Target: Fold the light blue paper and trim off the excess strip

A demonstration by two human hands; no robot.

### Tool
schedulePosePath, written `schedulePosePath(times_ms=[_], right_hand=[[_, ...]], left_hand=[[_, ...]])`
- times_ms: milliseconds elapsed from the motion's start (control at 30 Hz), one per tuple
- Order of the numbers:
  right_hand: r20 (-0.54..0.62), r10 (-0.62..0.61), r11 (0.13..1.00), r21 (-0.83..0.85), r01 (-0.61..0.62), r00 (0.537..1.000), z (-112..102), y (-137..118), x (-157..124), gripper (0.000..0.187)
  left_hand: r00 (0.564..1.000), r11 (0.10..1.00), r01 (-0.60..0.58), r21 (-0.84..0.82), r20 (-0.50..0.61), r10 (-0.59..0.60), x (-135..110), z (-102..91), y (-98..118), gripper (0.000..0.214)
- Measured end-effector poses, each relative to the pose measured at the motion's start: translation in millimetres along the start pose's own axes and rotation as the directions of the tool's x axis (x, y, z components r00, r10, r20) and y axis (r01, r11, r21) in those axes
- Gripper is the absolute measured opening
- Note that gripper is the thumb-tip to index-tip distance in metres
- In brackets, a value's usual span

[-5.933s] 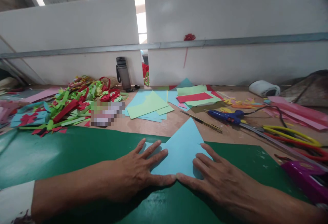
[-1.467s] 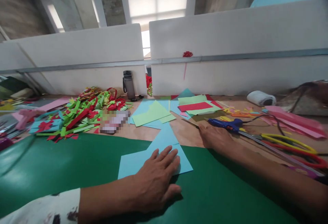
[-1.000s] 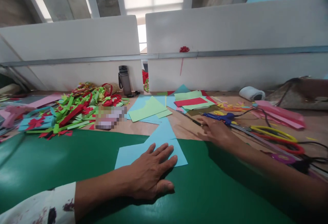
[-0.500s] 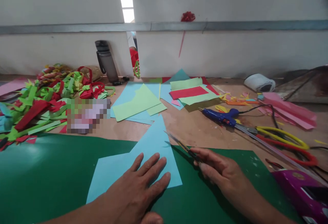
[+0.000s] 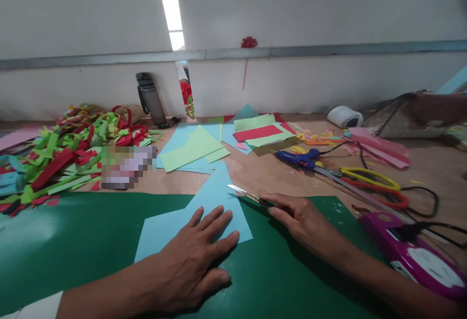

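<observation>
We take this for a craft workshop: on the brown desk (image 5: 257,174) we note a green mat (image 5: 91,241), a craft knife (image 5: 251,196), a blue glue gun (image 5: 297,159), scissors (image 5: 365,169), a purple power strip (image 5: 408,253), coloured sheets (image 5: 195,154) and heaped cut paper strips (image 5: 56,166); white partition panels (image 5: 310,8) with a metal rail (image 5: 314,50) stand along its far edge

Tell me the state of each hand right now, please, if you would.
Left hand: open, spread on the blue paper.
Right hand: closed, holding the craft knife.
</observation>
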State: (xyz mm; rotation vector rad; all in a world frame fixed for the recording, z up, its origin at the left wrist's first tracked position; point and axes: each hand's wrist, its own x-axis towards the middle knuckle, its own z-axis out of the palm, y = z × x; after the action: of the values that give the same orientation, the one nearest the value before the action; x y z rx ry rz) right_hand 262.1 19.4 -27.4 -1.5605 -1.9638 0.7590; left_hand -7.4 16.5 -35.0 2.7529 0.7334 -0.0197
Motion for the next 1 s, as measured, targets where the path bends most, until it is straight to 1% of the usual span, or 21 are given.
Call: schedulePosePath(times_ms=[100, 133, 167, 200, 233, 267, 300, 333, 367, 433, 467, 533, 667, 800, 867, 933, 1000], right_hand=[[-0.032, -0.058, 0.986, -0.161, 0.052, 0.998, -1.8, 7.7, 1.5, 0.034], [-0.034, -0.075, 0.976, -0.207, 0.066, 0.997, -2.1, 10.1, 1.9, 0.034], [-0.03, -0.093, 0.966, -0.246, 0.083, 0.995, -2.5, 12.3, 2.3, 0.034], [-0.021, -0.109, 0.956, -0.277, 0.099, 0.994, -3.1, 14.0, 2.6, 0.034], [-0.008, -0.12, 0.947, -0.3, 0.112, 0.993, -3.9, 15.2, 2.9, 0.033], [0.008, -0.127, 0.94, -0.318, 0.123, 0.992, -4.9, 16.1, 3.1, 0.033], [0.025, -0.132, 0.934, -0.331, 0.133, 0.991, -6.2, 16.7, 3.2, 0.032], [0.041, -0.138, 0.928, -0.344, 0.143, 0.99, -7.5, 16.9, 3.3, 0.032], [0.056, -0.145, 0.921, -0.358, 0.155, 0.988, -8.8, 16.8, 3.4, 0.032], [0.081, -0.161, 0.906, -0.384, 0.179, 0.984, -10.9, 15.9, 3.0, 0.031], [0.09, -0.168, 0.9, -0.393, 0.19, 0.982, -11.8, 15.2, 2.6, 0.031], [0.103, -0.181, 0.897, -0.391, 0.207, 0.978, -13.2, 13.9, 1.4, 0.03], [0.132, -0.185, 0.91, -0.351, 0.22, 0.974, -16.2, 12.7, -1.7, 0.031], [0.138, -0.18, 0.916, -0.337, 0.217, 0.974, -18.7, 14.2, -4.6, 0.03], [0.138, -0.186, 0.919, -0.326, 0.222, 0.973, -19.3, 15.0, -6.1, 0.03], [0.159, -0.186, 0.917, -0.325, 0.229, 0.97, -19.6, 15.7, -7.9, 0.031], [0.192, -0.181, 0.911, -0.336, 0.238, 0.965, -19.7, 16.4, -10.1, 0.033]], left_hand=[[0.999, 0.999, -0.03, 0.026, -0.039, 0.031, -1.8, 1.9, -0.7, 0.049], [0.996, 0.998, -0.043, 0.036, -0.08, 0.045, -2.2, 3.3, -1.9, 0.046], [0.987, 0.998, -0.052, 0.042, -0.149, 0.057, -2.4, 4.7, -3.9, 0.041], [0.969, 0.998, -0.054, 0.043, -0.237, 0.063, -2.3, 5.7, -6.8, 0.036], [0.938, 0.998, -0.048, 0.035, -0.342, 0.057, -1.7, 5.8, -10.4, 0.032], [0.896, 0.999, -0.028, 0.02, -0.443, 0.034, -0.8, 5.0, -14.7, 0.028], [0.853, 1.0, 0.004, -0.002, -0.523, -0.005, 0.6, 3.0, -19.5, 0.026], [0.823, 0.998, 0.048, -0.03, -0.566, -0.057, 2.5, 0.1, -24.5, 0.024], [0.817, 0.993, 0.104, -0.062, -0.564, -0.121, 4.9, -3.3, -29.5, 0.022], [0.841, 0.969, 0.218, -0.116, -0.482, -0.247, 11.2, -10.1, -39.0, 0.019], [0.856, 0.957, 0.258, -0.133, -0.427, -0.29, 15.0, -12.5, -43.2, 0.018], [0.876, 0.946, 0.288, -0.15, -0.357, -0.324, 23.3, -14.7, -50.1, 0.013], [0.896, 0.952, 0.262, -0.157, -0.327, -0.301, 36.9, -12.3, -56.1, 0.01], [0.903, 0.956, 0.226, -0.184, -0.328, -0.277, 39.8, -10.0, -54.6, 0.011], [0.902, 0.963, 0.171, -0.209, -0.359, -0.238, 38.9, -8.6, -54.1, 0.015], [0.907, 0.973, 0.078, -0.215, -0.389, -0.159, 38.1, -7.0, -54.5, 0.021], [0.918, 0.981, -0.007, -0.194, -0.39, -0.071, 37.9, -5.8, -55.1, 0.026]])
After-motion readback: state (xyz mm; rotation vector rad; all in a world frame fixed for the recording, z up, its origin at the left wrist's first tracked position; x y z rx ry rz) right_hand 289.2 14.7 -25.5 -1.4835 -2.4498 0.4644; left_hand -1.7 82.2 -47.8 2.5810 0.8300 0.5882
